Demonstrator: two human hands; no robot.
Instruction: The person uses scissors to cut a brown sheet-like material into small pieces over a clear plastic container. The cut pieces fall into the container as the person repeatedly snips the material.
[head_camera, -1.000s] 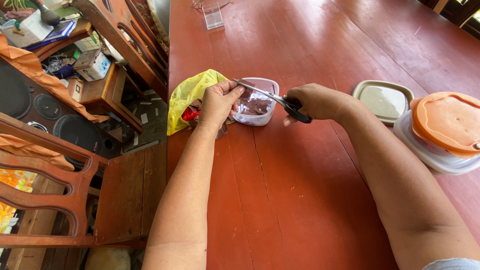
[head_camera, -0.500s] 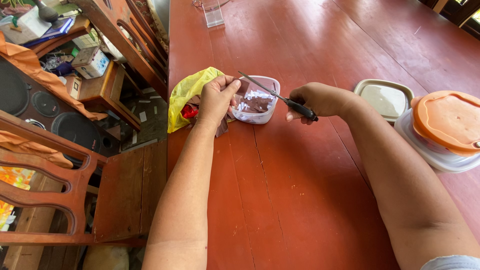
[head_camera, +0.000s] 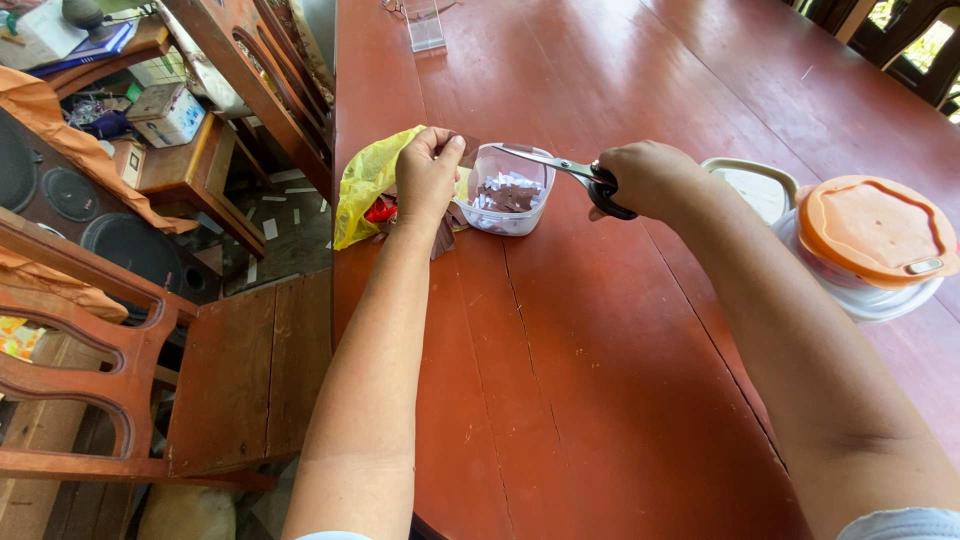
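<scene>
Snipping brown paper over small clear plastic tub (head_camera: 508, 192).
Left hand (head_camera: 428, 180) is pinching a thin brown paper strip (head_camera: 468, 148) above the tub so the bits are dropping in; right hand (head_camera: 648, 180) is gripping black-handled metal scissors (head_camera: 560, 168), blades parted, just right of the strip.

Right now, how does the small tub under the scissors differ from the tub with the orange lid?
The small clear tub is open and holds cut brown and white paper pieces; the orange-lidded tub is closed, so its contents are hidden. The small tub looks squarish, the lidded one rounder and larger. Both are plastic and stand on the red wooden table.
</scene>
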